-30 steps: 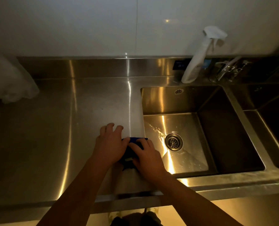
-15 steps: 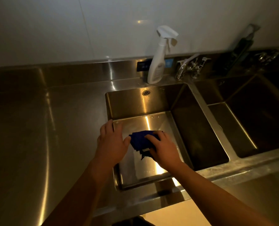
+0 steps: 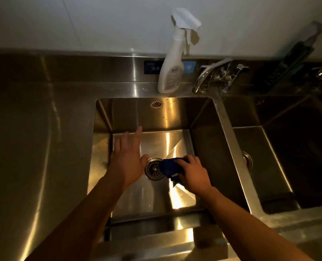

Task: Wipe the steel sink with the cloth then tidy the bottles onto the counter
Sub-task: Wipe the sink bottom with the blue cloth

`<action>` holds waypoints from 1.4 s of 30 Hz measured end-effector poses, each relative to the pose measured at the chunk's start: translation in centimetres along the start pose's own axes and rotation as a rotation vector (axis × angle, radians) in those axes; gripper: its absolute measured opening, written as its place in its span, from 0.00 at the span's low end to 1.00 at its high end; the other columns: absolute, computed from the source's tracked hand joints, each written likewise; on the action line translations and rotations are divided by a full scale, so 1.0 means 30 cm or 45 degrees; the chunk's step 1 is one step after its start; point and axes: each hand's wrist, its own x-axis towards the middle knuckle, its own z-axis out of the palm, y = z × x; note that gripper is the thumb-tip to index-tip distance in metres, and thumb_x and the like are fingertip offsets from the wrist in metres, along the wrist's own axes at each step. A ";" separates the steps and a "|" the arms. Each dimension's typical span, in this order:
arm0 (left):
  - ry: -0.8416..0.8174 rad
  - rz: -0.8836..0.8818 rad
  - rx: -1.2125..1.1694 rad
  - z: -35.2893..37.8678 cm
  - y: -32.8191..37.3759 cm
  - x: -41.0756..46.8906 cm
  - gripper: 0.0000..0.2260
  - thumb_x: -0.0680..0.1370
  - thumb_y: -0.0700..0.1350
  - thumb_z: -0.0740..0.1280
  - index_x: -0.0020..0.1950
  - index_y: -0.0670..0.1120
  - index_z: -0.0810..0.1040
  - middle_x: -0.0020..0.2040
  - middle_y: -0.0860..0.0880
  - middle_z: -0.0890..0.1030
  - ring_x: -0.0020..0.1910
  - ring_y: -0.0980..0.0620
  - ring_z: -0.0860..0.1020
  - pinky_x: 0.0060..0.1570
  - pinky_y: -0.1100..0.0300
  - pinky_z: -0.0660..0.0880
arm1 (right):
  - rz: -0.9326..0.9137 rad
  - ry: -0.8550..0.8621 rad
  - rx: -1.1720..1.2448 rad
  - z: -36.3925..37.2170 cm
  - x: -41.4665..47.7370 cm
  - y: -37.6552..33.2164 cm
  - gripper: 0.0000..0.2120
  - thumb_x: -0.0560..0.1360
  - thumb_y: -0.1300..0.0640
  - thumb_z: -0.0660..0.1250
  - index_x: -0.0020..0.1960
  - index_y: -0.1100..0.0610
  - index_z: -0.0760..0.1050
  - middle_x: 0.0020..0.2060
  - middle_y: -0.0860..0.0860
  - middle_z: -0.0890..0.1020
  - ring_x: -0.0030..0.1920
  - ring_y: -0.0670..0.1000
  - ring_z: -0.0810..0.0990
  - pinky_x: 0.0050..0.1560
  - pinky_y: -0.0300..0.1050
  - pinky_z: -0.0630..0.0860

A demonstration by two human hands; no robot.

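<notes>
The steel sink (image 3: 175,113) fills the middle of the view, with a round drain (image 3: 153,169) in its floor. My right hand (image 3: 193,173) grips a bunched dark blue cloth (image 3: 169,166) right beside the drain, down in the basin. My left hand (image 3: 128,157) is spread with straight fingers over the left part of the basin and holds nothing. A white spray bottle (image 3: 172,68) stands upright on the ledge behind the sink, against the wall.
A tap (image 3: 212,74) sits right of the spray bottle. A second basin (image 3: 280,157) lies to the right, with a dark bottle (image 3: 288,61) leaning behind it. The steel counter (image 3: 34,138) stretches to the left. The light is dim.
Both hands have gone from the counter beside the sink into the basin. My left hand has let go of the cloth and spread open; my right hand carries the cloth to the drain.
</notes>
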 end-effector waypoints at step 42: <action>-0.381 -0.256 0.409 0.899 -0.546 0.298 0.41 0.72 0.69 0.60 0.75 0.62 0.37 0.77 0.44 0.32 0.75 0.40 0.34 0.69 0.33 0.47 | -0.005 -0.471 -0.181 0.645 0.420 0.405 0.34 0.76 0.32 0.39 0.64 0.40 0.15 0.66 0.54 0.19 0.68 0.58 0.20 0.64 0.66 0.25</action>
